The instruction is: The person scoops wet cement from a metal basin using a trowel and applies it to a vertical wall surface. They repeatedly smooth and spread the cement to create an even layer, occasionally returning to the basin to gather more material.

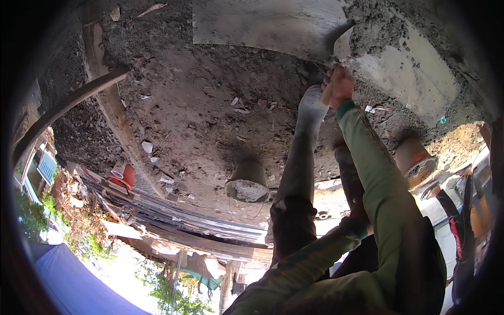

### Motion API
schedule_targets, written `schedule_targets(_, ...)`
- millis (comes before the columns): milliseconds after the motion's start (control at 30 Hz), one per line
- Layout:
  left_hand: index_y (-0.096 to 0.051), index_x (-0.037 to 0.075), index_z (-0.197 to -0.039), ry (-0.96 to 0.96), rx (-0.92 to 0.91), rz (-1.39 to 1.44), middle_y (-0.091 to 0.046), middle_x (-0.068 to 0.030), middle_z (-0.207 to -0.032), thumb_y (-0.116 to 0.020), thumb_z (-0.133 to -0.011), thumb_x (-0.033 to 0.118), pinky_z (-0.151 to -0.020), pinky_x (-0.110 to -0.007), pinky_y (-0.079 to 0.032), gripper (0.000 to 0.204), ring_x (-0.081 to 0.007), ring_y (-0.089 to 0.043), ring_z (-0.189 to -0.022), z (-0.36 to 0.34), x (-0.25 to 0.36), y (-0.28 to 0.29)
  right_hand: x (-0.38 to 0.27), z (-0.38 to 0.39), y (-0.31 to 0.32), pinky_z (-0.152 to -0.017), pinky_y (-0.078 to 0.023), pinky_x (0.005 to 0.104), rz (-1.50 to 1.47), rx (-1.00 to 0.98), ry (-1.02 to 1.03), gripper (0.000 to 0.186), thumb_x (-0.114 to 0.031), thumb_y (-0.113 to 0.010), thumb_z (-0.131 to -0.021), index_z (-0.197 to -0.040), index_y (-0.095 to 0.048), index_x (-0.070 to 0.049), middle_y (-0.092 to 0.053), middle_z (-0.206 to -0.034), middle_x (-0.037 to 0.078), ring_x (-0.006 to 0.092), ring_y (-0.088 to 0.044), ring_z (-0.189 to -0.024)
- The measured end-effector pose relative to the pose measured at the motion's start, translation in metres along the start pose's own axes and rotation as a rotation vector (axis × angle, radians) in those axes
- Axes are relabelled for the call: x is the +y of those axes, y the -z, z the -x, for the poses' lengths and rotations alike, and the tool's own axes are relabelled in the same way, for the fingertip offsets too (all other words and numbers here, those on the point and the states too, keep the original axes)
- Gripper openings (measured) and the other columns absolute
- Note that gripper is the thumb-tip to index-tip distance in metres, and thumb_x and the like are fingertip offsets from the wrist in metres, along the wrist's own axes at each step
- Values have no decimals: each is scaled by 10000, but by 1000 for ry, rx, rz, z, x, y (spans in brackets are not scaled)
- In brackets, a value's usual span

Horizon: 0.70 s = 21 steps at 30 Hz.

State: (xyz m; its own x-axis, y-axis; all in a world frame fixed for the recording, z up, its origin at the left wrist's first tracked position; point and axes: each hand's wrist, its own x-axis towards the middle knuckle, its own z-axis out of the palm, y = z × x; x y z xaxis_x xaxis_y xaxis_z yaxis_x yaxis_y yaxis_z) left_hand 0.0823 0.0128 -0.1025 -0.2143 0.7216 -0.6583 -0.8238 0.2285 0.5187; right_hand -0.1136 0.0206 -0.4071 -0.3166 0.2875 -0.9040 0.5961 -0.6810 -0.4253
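Observation:
My right hand (341, 83) is closed around a small tan, wooden-looking piece (326, 95) at the lower edge of a rough, mortar-smeared pale patch (409, 68). A smoother grey plastered panel (262, 21) lies left of that patch. My left hand (361, 214) is down by my right knee, mostly hidden behind my right forearm, so its fingers cannot be made out. My left leg (304, 147) stretches up to just beside my right hand, its foot dusty grey.
Two mortar-crusted buckets (247, 186) (415, 160) stand on the littered dirt either side of my legs. A curved wooden plank (71, 105) crosses the left. Red containers (122, 177), long boards (194, 220), plants and a blue tarp (79, 278) are at lower left.

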Motion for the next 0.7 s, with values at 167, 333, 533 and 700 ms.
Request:
schedule_targets(167,-498,83,-1440,-90,155,283,-527,-96,-1473,-519,-980,412,-1089,-484,-347,566,-320,-469,-1341,-10,-25,-15,18,76,-142,-438,-397,301,417,-525,-24,243,-303,-649,-974,-1025,-566,-80,-525,-731,9,118,-504,-530)
schedule_targets(333,-528,81,-1405,-66,-25,182,-564,-112,-1412,-537,-967,398,-1070,-504,-360,541,-332,-509,-1284,-14,-28,-9,76,-56,-227,-486,-471,370,846,-681,309,373,-312,-639,-986,-1172,-545,-1,-594,-791,46,144,-596,-634)
schedule_targets(533,-564,78,-1363,-38,108,110,-609,-131,-1338,-559,-950,381,-1047,-529,-377,512,-346,-558,-1217,-12,-23,14,11,-5,-271,-569,-540,370,242,-493,102,363,-300,-635,-994,-1202,-565,-12,-618,-867,63,194,-618,-709)
schedule_targets(700,-594,76,-1328,-50,108,266,-646,-147,-1277,-577,-936,366,-1028,-549,-391,488,-358,-598,-1160,-19,-25,-4,-62,-41,-142,-570,-512,355,106,-403,138,262,-286,-578,-1030,-1131,-598,-45,-606,-875,46,181,-566,-679)
